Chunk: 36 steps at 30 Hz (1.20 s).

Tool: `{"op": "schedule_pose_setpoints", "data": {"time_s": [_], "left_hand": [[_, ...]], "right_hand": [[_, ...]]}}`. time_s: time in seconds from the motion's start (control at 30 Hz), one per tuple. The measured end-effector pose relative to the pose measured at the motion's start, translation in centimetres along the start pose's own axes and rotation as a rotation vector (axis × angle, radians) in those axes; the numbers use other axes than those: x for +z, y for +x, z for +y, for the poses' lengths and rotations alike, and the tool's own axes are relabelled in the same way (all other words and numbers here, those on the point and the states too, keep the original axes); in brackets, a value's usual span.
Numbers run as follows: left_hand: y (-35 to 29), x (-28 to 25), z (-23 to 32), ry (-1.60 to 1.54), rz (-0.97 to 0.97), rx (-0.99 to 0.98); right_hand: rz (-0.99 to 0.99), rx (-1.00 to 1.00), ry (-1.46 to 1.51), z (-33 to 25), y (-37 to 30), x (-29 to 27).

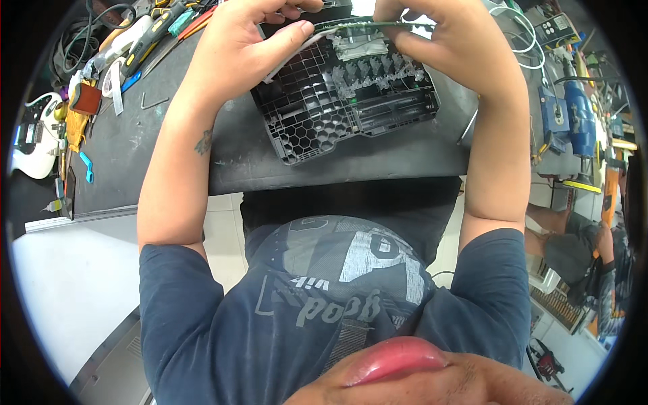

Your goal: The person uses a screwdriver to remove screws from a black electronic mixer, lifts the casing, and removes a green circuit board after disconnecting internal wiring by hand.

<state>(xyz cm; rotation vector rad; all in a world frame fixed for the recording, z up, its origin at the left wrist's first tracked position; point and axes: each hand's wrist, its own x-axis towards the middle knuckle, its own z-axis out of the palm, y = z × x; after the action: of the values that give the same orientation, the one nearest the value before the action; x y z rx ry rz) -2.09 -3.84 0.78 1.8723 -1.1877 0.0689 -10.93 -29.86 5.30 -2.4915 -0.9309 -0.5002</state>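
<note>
Both my hands are at the far edge of a black plastic housing (304, 108) lying open on the bench, its inside showing grid and honeycomb ribs. A thin green circuit board (364, 25) is raised edge-on above it. My left hand (277, 34) is closed at the board's left end, thumb against it, beside a pale strip. At the other end, my right hand (439, 34) pinches the board between thumb and fingers. Translucent rubbery keypad pieces (378, 74) sit in the housing, above an empty-looking battery bay (395, 111). Some fingertips are cut off by the upper edge.
Hand tools, including a yellow-and-black cutter (152, 40), crowd the bench's left side near a hex key (155, 103). A white guitar-shaped body (37, 145) lies far left. On the right are a blue power tool (580, 115) and another person's arm (604, 243).
</note>
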Motion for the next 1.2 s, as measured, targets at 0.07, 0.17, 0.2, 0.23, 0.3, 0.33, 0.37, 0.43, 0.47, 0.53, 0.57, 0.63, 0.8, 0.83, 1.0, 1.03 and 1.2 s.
{"op": "schedule_pose_setpoints", "data": {"time_s": [0.07, 0.17, 0.2, 0.23, 0.3, 0.33, 0.37, 0.43, 0.47, 0.53, 0.57, 0.63, 0.8, 0.83, 1.0, 1.03, 1.2], "left_hand": [[-0.4, 0.0, 0.1, -0.014, 0.006, -0.041], [-0.3, 0.0, 0.8, -0.069, 0.014, -0.046], [-0.2, -0.1, 1.8, -0.06, -0.022, -0.151], [-0.1, -0.2, 2.6, -0.047, -0.055, -0.259], [-0.6, 0.0, 1.7, -0.124, -0.076, -0.323], [-0.5, 0.4, 1.2, -0.216, -0.104, -0.38], [-0.3, 0.6, 1.2, -0.196, -0.094, -0.344], [0.0, 1.4, -0.1, -0.176, -0.066, -0.253], [-0.1, 1.5, -0.5, -0.149, -0.032, -0.166], [-0.1, 1.3, 0.4, -0.082, -0.037, -0.164], [0.0, 1.2, 0.9, -0.017, -0.043, -0.16], [-0.1, 1.2, 0.8, -0.025, -0.056, -0.186], [-0.1, 1.2, 0.8, -0.01, -0.063, -0.2], [-0.1, 1.2, 0.5, 0.016, -0.063, -0.192], [0.1, 1.2, 0.9, -0.026, -0.098, -0.333], [0.1, 1.4, 0.5, -0.022, -0.075, -0.273], [0.2, 1.3, 0.8, 0.005, -0.091, -0.134]], "right_hand": [[0.052, -0.031, 0.068, 0.9, 0.1, 1.0], [0.073, -0.011, 0.107, 0.7, 0.0, 1.3], [0.075, -0.008, 0.104, 0.5, -0.1, 1.2], [0.044, -0.002, 0.104, 0.1, -0.1, 1.0], [0.015, 0.001, 0.108, -0.2, 0.1, 0.7], [0.007, 0.016, 0.086, -0.3, 0.0, 0.4], [-0.002, 0.03, 0.065, -0.4, -0.1, 0.2], [-0.027, 0.048, 0.045, -1.4, 0.1, -0.4], [-0.051, 0.059, 0.029, -1.7, 0.3, -0.5], [-0.064, 0.073, 0.026, -1.7, 0.5, -0.4], [-0.078, 0.09, 0.019, -1.6, 0.5, -0.3], [-0.072, 0.087, 0.023, -1.7, 0.3, -0.3], [-0.082, 0.143, 0.014, -1.7, 0.2, -0.3], [-0.094, 0.138, 0.014, -1.7, 0.2, -0.4], [-0.036, 0.064, -0.031, -0.2, -0.7, -0.4], [-0.037, 0.108, 0.012, 0.3, -0.7, -0.2], [-0.07, 0.207, -0.012, -0.7, -1.2, -1.9]]}}
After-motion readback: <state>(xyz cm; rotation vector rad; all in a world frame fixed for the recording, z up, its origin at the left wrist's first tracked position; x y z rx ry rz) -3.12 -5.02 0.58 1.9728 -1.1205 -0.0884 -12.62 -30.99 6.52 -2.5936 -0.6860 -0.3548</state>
